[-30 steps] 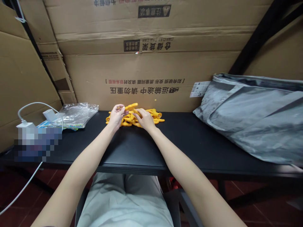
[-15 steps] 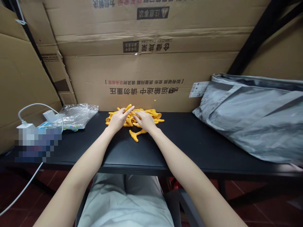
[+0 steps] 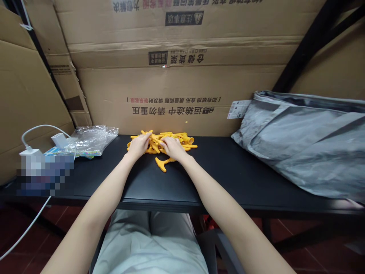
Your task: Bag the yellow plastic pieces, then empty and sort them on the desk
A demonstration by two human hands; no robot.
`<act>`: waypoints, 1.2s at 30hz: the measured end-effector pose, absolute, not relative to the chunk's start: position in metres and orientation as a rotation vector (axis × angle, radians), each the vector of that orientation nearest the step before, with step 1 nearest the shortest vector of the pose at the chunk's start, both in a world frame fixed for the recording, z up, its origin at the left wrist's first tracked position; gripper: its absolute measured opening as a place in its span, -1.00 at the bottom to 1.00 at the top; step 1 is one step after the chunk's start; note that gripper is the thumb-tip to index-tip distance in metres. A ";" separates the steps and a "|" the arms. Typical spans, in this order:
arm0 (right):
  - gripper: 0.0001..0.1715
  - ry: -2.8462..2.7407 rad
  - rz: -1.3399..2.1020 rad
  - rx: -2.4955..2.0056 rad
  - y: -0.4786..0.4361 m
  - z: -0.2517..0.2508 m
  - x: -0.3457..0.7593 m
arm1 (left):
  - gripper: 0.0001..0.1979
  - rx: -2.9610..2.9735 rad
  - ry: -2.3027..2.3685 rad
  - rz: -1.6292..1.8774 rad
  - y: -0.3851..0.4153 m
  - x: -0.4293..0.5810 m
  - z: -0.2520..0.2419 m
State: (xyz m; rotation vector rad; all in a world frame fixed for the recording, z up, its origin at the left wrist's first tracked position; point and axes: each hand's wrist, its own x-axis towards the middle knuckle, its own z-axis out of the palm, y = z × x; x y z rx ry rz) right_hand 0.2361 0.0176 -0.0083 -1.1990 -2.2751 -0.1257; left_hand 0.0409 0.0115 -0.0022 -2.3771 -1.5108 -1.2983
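Note:
A pile of yellow plastic pieces lies at the back of the black table, against the cardboard; some have round hollow ends. My left hand is closed at the pile's left side, thumb and fingers gripping a yellow plastic piece. That piece stretches across to my right hand, whose fingers are curled onto its other end. Under the right wrist, a T-shaped yellow piece with a ribbed shaft lies apart in front of the pile. The fingers partly cover the gripped piece.
At left are a white charger with a cable and a clear plastic bag. A large grey bag rests at right. Printed cardboard stands behind the table, whose front edge is close to my lap.
My left hand's fingers, stretched out before, have closed round a yellow piece. The right fingers have curled in onto it too. The loose T-shaped piece stays in place.

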 end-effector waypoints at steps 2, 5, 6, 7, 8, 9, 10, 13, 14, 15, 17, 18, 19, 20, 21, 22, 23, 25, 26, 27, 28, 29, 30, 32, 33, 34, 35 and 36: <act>-0.71 -2.293 -0.113 -1.208 0.019 -0.010 0.236 | -0.65 -2.378 -1.540 -1.273 0.010 0.042 -0.002; -0.76 -2.308 -0.104 -1.241 0.020 -0.011 0.237 | -0.63 -2.340 -1.589 -1.174 0.004 0.047 0.001; -0.77 -2.300 -0.106 -1.242 0.020 -0.011 0.238 | -0.61 -2.329 -1.605 -1.135 0.002 0.048 0.002; -0.79 -2.287 -0.112 -1.238 0.019 -0.011 0.239 | -0.60 -2.322 -1.620 -1.107 0.000 0.050 0.003; -0.80 -2.272 -0.121 -1.230 0.019 -0.011 0.240 | -0.58 -2.323 -1.633 -1.088 -0.002 0.051 0.003; -0.80 -2.258 -0.136 -1.224 0.019 -0.010 0.240 | -0.56 -2.331 -1.641 -1.076 -0.004 0.052 0.003; -0.81 -2.247 -0.154 -1.222 0.018 -0.010 0.241 | -0.54 -2.343 -1.645 -1.067 -0.005 0.054 0.003; -0.79 -2.214 -0.219 -1.232 0.016 -0.007 0.242 | -0.53 -2.356 -1.658 -1.021 -0.005 0.056 0.003; -0.78 -2.200 -0.241 -1.230 0.015 -0.006 0.241 | -0.55 -2.346 -1.667 -1.012 -0.005 0.056 0.003; -0.77 -2.186 -0.261 -1.223 0.014 -0.005 0.240 | -0.56 -2.329 -1.677 -1.015 -0.005 0.056 0.003; -0.73 -2.174 -0.293 -1.193 0.011 -0.004 0.238 | -0.60 -2.291 -1.686 -1.034 -0.004 0.056 0.003; -0.71 -2.175 -0.307 -1.174 0.010 -0.003 0.237 | -0.62 -2.272 -1.684 -1.039 -0.003 0.055 0.004; -0.69 -2.179 -0.321 -1.161 0.009 -0.003 0.235 | -0.63 -2.254 -1.680 -1.035 -0.003 0.054 0.004; -0.67 -2.183 -0.335 -1.155 0.008 -0.003 0.234 | -0.64 -2.239 -1.675 -1.025 -0.003 0.054 0.004; -0.65 -2.187 -0.348 -1.158 0.008 -0.002 0.233 | -0.64 -2.227 -1.671 -1.014 -0.002 0.053 0.004; -0.64 -2.189 -0.360 -1.169 0.007 -0.002 0.233 | -0.65 -2.218 -1.666 -1.007 -0.002 0.053 0.004; -0.63 -2.191 -0.369 -1.183 0.007 -0.002 0.232 | -0.65 -2.212 -1.662 -1.005 -0.002 0.052 0.004; -0.65 -2.208 -0.383 -1.201 0.007 -0.001 0.233 | -0.65 -2.206 -1.663 -1.004 -0.002 0.053 0.004; -0.66 -2.219 -0.390 -1.206 0.007 0.000 0.233 | -0.65 -2.204 -1.674 -0.999 -0.002 0.054 0.004; -0.69 -2.224 -0.397 -1.212 0.006 0.000 0.234 | -0.65 -2.203 -1.691 -0.990 -0.003 0.055 0.004; -0.70 -2.220 -0.405 -1.218 0.006 0.001 0.234 | -0.65 -2.200 -1.713 -0.981 -0.003 0.056 0.005; -0.71 -2.208 -0.410 -1.227 0.005 0.002 0.235 | -0.65 -2.196 -1.736 -0.977 -0.004 0.057 0.005; -0.72 -2.190 -0.410 -1.233 0.005 0.003 0.236 | -0.65 -2.193 -1.754 -0.981 -0.005 0.057 0.006; -0.70 -2.164 -0.393 -1.227 0.005 0.004 0.236 | -0.66 -2.186 -1.770 -0.998 -0.006 0.058 0.007; -0.68 -2.162 -0.381 -1.214 0.005 0.003 0.237 | -0.66 -2.183 -1.770 -1.001 -0.006 0.058 0.008; -0.66 -2.170 -0.368 -1.196 0.005 0.002 0.237 | -0.66 -2.181 -1.767 -0.992 -0.007 0.057 0.008; -0.64 -2.184 -0.357 -1.179 0.006 0.001 0.237 | -0.66 -2.177 -1.765 -0.973 -0.007 0.057 0.009; -0.63 -2.199 -0.350 -1.168 0.007 0.000 0.237 | -0.65 -2.175 -1.767 -0.944 -0.007 0.056 0.009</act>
